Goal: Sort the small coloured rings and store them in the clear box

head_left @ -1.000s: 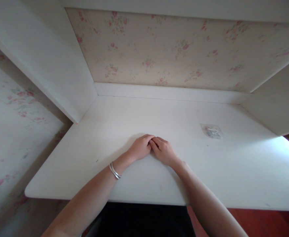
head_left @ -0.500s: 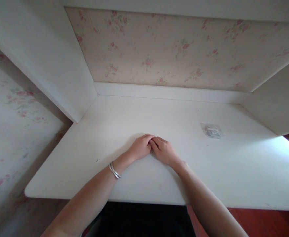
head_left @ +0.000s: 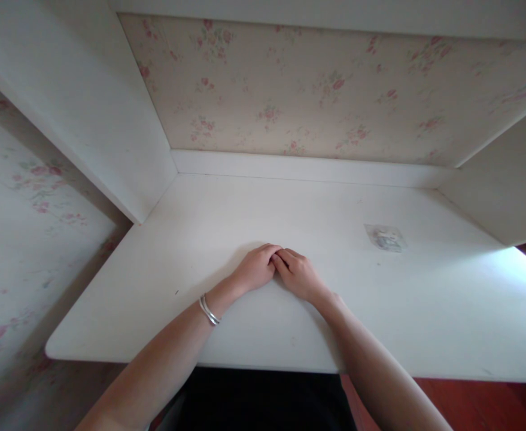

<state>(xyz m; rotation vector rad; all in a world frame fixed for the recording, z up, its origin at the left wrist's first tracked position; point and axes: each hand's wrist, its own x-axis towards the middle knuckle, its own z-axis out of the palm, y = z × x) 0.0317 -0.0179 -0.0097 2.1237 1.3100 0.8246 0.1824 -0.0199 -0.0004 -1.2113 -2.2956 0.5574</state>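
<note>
My left hand [head_left: 257,267] and my right hand [head_left: 299,274] rest together on the white desk [head_left: 263,335], meeting at the fingertips near the middle. The fingers of both are curled and pressed against each other, and no object shows in them. Their palms and the undersides of the fingers are hidden. Around my left wrist sits a silver bangle [head_left: 209,310]. To the right of my right hand, and apart from it, a small clear plastic bag [head_left: 385,238] lies flat on the desk. Its greyish contents are too small to make out.
White side panels stand at the left [head_left: 87,108] and the right [head_left: 496,185] of the desk. Behind it is a wall with floral wallpaper [head_left: 298,90], under a white upper board [head_left: 334,18]. A tiny dark mark [head_left: 177,292] is left of my forearm.
</note>
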